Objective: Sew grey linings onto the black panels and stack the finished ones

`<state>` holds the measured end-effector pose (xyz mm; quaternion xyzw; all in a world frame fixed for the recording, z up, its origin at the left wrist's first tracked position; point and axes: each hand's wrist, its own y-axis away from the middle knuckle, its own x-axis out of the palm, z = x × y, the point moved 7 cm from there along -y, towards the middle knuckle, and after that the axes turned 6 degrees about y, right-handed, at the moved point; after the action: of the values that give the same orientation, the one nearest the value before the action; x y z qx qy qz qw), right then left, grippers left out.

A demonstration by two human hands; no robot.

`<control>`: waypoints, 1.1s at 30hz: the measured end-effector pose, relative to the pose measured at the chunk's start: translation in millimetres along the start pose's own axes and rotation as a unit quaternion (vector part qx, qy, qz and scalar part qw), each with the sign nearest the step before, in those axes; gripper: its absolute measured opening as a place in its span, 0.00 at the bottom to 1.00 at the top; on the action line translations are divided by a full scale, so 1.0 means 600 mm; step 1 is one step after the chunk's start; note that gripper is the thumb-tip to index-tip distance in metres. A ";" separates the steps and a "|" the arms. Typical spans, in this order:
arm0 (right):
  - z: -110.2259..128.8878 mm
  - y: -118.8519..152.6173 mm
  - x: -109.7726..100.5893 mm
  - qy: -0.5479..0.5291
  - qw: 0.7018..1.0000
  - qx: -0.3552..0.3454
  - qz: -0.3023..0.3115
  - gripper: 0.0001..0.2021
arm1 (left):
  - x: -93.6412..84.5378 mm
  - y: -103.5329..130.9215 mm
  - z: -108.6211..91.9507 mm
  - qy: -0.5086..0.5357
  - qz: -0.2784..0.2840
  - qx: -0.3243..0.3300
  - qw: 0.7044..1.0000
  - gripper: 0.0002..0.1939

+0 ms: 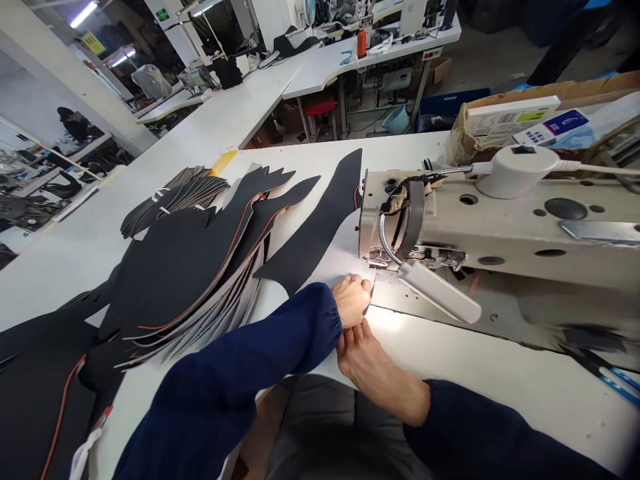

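Observation:
Just in front of the sewing machine (500, 227), my left hand (352, 299) is curled with its fingertips on a dark fabric edge (369, 301) by the needle area. Below and touching it, my right hand (367, 363) has its fingers bent and pressed together at the near end of that same edge. My hands hide most of this piece. A curved black fabric panel (313, 230) lies flat beyond my left hand, one end beside the machine head. To the left is a stack of black panels (195, 267) with grey undersides and orange edging.
Another fanned pile of cut pieces (175, 200) lies farther back on the white table (200, 140). A lamp (440, 291) hangs low by the machine head. A cardboard box (540, 100) stands behind the machine. Blue-handled scissors (617, 383) are at the right edge.

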<state>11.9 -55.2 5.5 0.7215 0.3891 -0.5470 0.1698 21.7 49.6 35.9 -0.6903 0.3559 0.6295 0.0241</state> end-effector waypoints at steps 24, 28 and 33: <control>-0.016 -0.042 0.005 -0.051 0.992 -0.032 0.110 0.11 | 0.000 0.005 0.011 -0.011 0.011 0.047 0.999 0.12; -0.025 -0.042 0.004 -0.049 0.991 -0.002 0.121 0.11 | -0.003 -0.009 0.007 -0.031 0.008 0.054 0.998 0.12; -0.013 -0.041 0.003 -0.051 0.995 -0.018 0.083 0.10 | -0.006 -0.024 0.007 -0.023 0.012 0.042 0.999 0.13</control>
<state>-1.3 -33.5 11.0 0.7192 0.3285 -0.5602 0.2469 25.6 64.3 32.5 -0.6700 0.3898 0.6295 0.0540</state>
